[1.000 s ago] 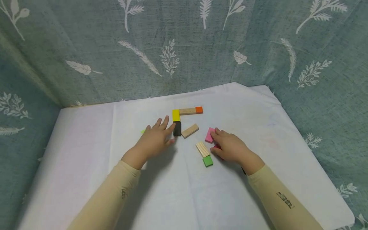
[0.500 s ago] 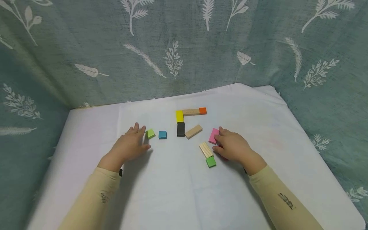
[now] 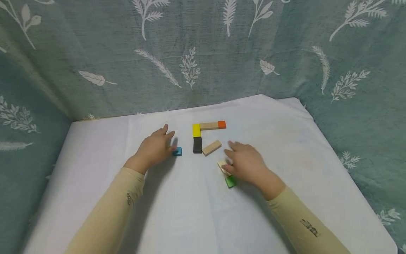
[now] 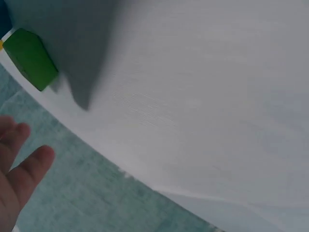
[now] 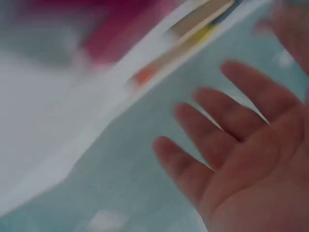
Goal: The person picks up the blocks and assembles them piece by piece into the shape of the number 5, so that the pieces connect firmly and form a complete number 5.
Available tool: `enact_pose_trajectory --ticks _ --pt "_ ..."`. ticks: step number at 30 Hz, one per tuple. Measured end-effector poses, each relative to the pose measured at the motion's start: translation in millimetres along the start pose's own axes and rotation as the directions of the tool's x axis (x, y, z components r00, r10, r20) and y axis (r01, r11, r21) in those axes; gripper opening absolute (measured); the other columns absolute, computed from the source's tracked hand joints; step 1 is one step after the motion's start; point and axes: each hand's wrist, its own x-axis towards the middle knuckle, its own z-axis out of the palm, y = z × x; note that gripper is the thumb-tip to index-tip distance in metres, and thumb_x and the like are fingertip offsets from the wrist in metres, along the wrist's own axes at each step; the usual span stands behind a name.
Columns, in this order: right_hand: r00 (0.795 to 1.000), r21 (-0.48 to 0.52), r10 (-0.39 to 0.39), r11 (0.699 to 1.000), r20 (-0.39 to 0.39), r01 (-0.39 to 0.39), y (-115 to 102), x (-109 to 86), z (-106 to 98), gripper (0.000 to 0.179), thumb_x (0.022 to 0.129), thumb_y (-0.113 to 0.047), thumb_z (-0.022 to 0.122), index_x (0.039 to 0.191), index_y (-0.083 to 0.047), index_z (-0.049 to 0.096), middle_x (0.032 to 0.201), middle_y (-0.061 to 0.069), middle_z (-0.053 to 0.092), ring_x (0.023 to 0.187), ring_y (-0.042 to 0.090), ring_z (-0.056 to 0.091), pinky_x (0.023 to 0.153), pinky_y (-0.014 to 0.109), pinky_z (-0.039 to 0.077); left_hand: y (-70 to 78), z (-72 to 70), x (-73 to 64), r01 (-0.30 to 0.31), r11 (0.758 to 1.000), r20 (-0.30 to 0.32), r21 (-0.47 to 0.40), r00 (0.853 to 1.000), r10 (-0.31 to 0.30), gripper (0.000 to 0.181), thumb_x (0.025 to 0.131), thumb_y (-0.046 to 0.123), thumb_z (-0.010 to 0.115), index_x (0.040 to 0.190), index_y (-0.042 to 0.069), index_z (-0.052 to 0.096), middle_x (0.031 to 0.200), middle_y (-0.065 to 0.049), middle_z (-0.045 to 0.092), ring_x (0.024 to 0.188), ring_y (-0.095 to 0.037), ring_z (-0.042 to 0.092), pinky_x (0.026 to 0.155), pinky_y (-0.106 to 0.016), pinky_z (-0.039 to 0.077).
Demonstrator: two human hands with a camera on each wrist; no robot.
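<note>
My left hand (image 3: 154, 149), fingers spread, hovers at the left of the blocks, its thumb overlapping the blue block (image 3: 179, 151) in the head view. A green block (image 4: 31, 58) lies beyond its fingertips in the left wrist view; the hand hides it from the head camera. My right hand (image 3: 245, 161) is over the right group with straight, parted fingers and an empty palm. Its thumb overlaps a pale wooden block (image 3: 223, 168), which meets a green block (image 3: 230, 181). Blurred pink blocks (image 5: 116, 34) show in the right wrist view, hidden under this hand in the head view.
A yellow block (image 3: 196, 130) joins a black block (image 3: 197, 145) end to end. From the yellow one a wooden block (image 3: 209, 126) runs right to an orange block (image 3: 221, 125). Another wooden block (image 3: 211, 147) slants beside the black. A patterned curtain (image 3: 158, 84) rises behind the white-covered table (image 3: 184, 218).
My left hand first drew back left from near the black block, then came forward and right over the light green block. The right hand has shifted slightly left, now covering the pink blocks.
</note>
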Motion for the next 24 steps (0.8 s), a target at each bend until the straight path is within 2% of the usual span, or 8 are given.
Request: enact_pose_trajectory --ticks 5,9,12,15,17,20,22,24 --pt "0.985 -0.13 -0.175 0.976 -0.007 0.173 -65 58.0 6 0.07 0.094 -0.059 0.061 0.148 -0.015 0.053 0.157 0.003 0.047 0.144 0.024 0.046 0.115 0.048 0.04 7.5 -0.7 23.9 -0.021 0.999 -0.017 -0.031 1.0 0.021 0.053 0.104 0.03 0.055 0.153 0.012 0.044 0.165 -0.018 0.026 0.15 -0.038 0.033 0.115 -0.059 0.036" --pt "0.987 -0.237 -0.157 0.958 0.031 0.16 -85 89.1 19 0.073 0.096 -0.063 0.055 0.151 -0.016 0.049 0.161 0.0 0.041 0.15 0.023 0.037 0.119 0.048 0.035 17.2 2.0 35.9 -0.028 0.996 0.007 -0.082 1.0 0.029 0.052 0.106 0.03 0.052 0.154 0.013 0.043 0.166 -0.017 0.024 0.151 -0.037 0.03 0.116 -0.06 0.034" --pt "0.988 -0.259 -0.149 0.953 0.043 0.155 -87 98.4 26 0.07 0.096 -0.062 0.055 0.148 -0.016 0.053 0.16 0.001 0.042 0.152 0.021 0.034 0.12 0.049 0.033 23.6 1.4 37.5 -0.024 0.995 0.014 -0.101 1.0 0.025 0.053 0.106 0.031 0.051 0.155 0.011 0.041 0.167 -0.017 0.022 0.152 -0.038 0.028 0.116 -0.061 0.033" --pt "0.983 -0.265 -0.185 0.947 0.014 0.182 -90 101.8 28 0.061 0.098 -0.058 0.057 0.142 -0.017 0.06 0.155 0.0 0.049 0.148 0.02 0.04 0.118 0.048 0.037 25.9 -1.3 35.4 -0.006 0.993 0.001 -0.114 1.0 0.007 0.056 0.106 0.032 0.05 0.155 0.009 0.039 0.167 -0.019 0.022 0.152 -0.038 0.027 0.116 -0.061 0.032" --pt "0.978 -0.273 -0.206 0.942 -0.023 0.192 -96 103.1 29 0.052 0.097 -0.056 0.058 0.131 -0.018 0.068 0.143 -0.002 0.061 0.136 0.017 0.053 0.11 0.042 0.046 25.1 -2.8 34.0 0.0 0.992 -0.006 -0.127 1.0 0.0 0.057 0.106 0.032 0.049 0.156 0.007 0.038 0.166 -0.021 0.021 0.152 -0.04 0.026 0.116 -0.062 0.032" --pt "0.975 -0.261 -0.213 0.946 -0.056 0.192 -109 103.5 30 0.043 0.096 -0.056 0.06 0.114 -0.02 0.075 0.12 -0.004 0.072 0.111 0.014 0.068 0.089 0.033 0.058 20.5 -3.0 33.0 -0.001 0.987 -0.007 -0.158 1.0 0.0 0.06 0.106 0.033 0.049 0.156 0.004 0.034 0.166 -0.023 0.019 0.152 -0.043 0.024 0.118 -0.061 0.028" --pt "0.973 -0.257 -0.221 0.946 -0.07 0.196 -118 104.6 33 0.046 0.096 -0.057 0.06 0.116 -0.018 0.074 0.117 -0.004 0.073 0.107 0.013 0.069 0.083 0.029 0.059 15.9 -3.0 31.9 -0.005 0.984 -0.011 -0.176 1.0 0.003 0.061 0.106 0.031 0.05 0.157 0.002 0.032 0.166 -0.025 0.018 0.152 -0.044 0.023 0.119 -0.061 0.026" --pt "0.97 -0.265 -0.232 0.942 -0.078 0.204 -127 106.3 34 0.052 0.097 -0.056 0.059 0.126 -0.014 0.069 0.127 -0.002 0.07 0.114 0.015 0.068 0.089 0.029 0.058 10.9 -4.0 29.8 -0.008 0.981 -0.026 -0.195 1.0 0.002 0.063 0.105 0.03 0.051 0.157 0.001 0.031 0.165 -0.026 0.017 0.151 -0.046 0.023 0.12 -0.061 0.025"
